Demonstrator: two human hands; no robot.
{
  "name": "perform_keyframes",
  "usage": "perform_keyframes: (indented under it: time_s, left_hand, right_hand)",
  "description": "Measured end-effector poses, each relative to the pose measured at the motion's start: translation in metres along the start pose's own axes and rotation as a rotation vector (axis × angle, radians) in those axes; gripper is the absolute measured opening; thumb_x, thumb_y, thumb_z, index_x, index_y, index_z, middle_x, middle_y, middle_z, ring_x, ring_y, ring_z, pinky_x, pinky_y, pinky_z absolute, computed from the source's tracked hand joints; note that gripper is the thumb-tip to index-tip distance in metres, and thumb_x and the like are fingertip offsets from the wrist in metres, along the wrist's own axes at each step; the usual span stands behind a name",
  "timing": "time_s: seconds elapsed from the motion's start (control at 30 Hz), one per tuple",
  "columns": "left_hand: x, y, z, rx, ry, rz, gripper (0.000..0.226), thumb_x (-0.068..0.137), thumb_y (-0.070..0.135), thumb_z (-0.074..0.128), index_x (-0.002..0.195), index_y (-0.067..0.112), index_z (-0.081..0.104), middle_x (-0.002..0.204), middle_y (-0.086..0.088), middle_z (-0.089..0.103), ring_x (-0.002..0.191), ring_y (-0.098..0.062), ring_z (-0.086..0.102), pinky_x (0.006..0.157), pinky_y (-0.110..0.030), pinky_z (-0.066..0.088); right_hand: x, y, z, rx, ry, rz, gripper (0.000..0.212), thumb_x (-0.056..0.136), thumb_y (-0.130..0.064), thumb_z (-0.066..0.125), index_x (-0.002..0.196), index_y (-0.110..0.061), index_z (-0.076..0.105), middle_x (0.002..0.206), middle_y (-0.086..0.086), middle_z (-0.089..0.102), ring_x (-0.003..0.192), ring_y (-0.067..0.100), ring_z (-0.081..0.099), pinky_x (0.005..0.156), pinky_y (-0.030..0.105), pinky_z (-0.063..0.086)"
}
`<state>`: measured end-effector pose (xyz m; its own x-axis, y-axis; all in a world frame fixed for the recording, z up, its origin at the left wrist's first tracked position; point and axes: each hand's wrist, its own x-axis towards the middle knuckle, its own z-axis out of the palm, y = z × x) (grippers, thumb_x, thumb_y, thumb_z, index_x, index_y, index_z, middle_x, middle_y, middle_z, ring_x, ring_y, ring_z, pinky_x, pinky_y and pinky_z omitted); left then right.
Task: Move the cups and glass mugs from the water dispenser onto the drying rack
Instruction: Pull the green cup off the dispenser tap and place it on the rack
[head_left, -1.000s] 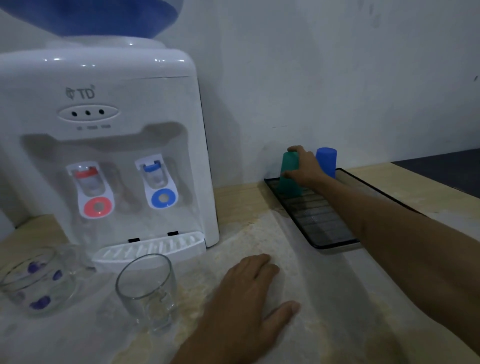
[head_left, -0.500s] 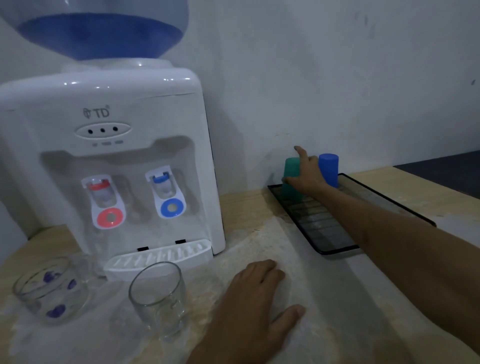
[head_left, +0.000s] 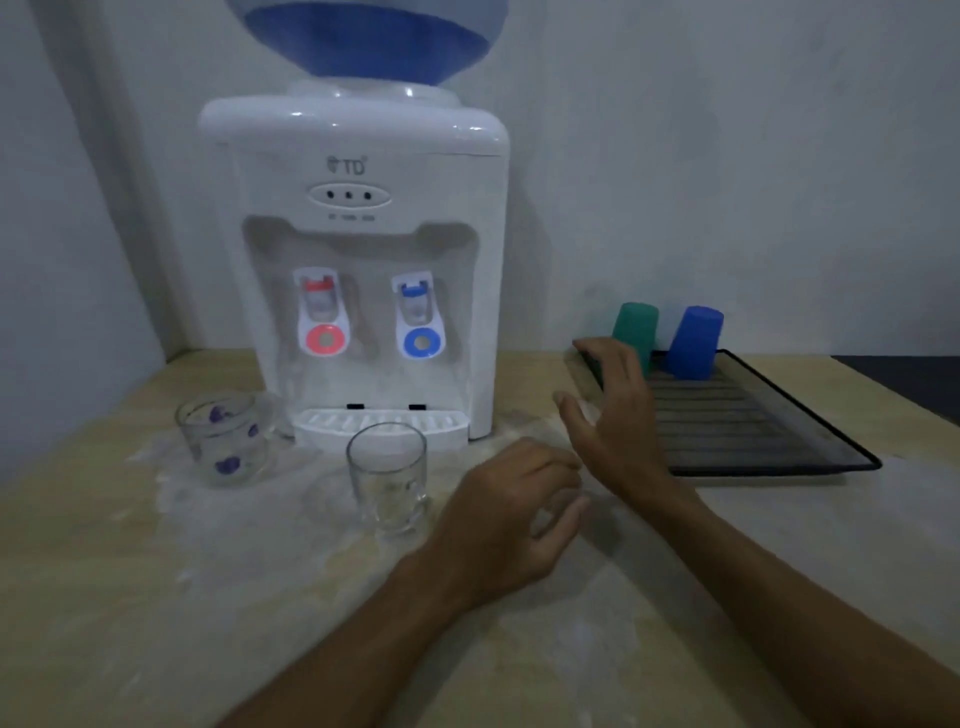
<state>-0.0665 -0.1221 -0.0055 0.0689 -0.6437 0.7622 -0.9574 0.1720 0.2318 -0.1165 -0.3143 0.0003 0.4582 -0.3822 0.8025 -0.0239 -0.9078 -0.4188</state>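
A green cup (head_left: 635, 335) and a blue cup (head_left: 695, 343) stand upside down at the back of the black drying rack (head_left: 769, 436). A clear glass mug (head_left: 388, 475) stands on the counter in front of the white water dispenser (head_left: 358, 260). Left of it is a glass mug with purple flowers (head_left: 224, 439). My right hand (head_left: 610, 415) hovers open over the rack's left edge, holding nothing. To the right of the clear mug, my left hand (head_left: 511, 514) is low over the counter with its fingers loosely curled and empty.
The pale wooden counter (head_left: 156, 597) carries a translucent sheet under the mugs. A blue water bottle (head_left: 363, 36) tops the dispenser. A white wall stands close behind. A dark surface (head_left: 904, 369) adjoins the counter at the far right.
My right hand has let go of the green cup on the rack and drawn back leftward. My left hand has lifted off the counter and curled. The view has swung left.
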Motion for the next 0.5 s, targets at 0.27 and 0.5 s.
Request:
perform_keyframes:
  time_s: [0.27, 0.5]
  left_hand:
    - [0.012, -0.016, -0.083, 0.255, 0.529, 0.069, 0.018, 0.093, 0.008, 0.069, 0.08, -0.002, 0.078, 0.081, -0.014, 0.077, 0.075, -0.025, 0.071, 0.071, -0.037, 0.057]
    - [-0.005, -0.066, -0.132, 0.05, 0.225, -0.428, 0.021, 0.087, 0.034, 0.081, 0.097, 0.016, 0.079, 0.089, 0.008, 0.078, 0.082, -0.008, 0.073, 0.079, -0.03, 0.062]
  right_hand:
    - [-0.043, -0.029, 0.018, 0.019, -0.218, -0.159, 0.045, 0.095, -0.018, 0.069, 0.137, -0.006, 0.058, 0.142, 0.014, 0.053, 0.133, 0.025, 0.05, 0.116, 0.031, 0.039]
    - [-0.046, -0.034, 0.015, 0.042, -0.261, -0.239, 0.043, 0.092, -0.01, 0.074, 0.132, -0.007, 0.061, 0.136, 0.009, 0.055, 0.127, 0.023, 0.054, 0.11, 0.033, 0.044]
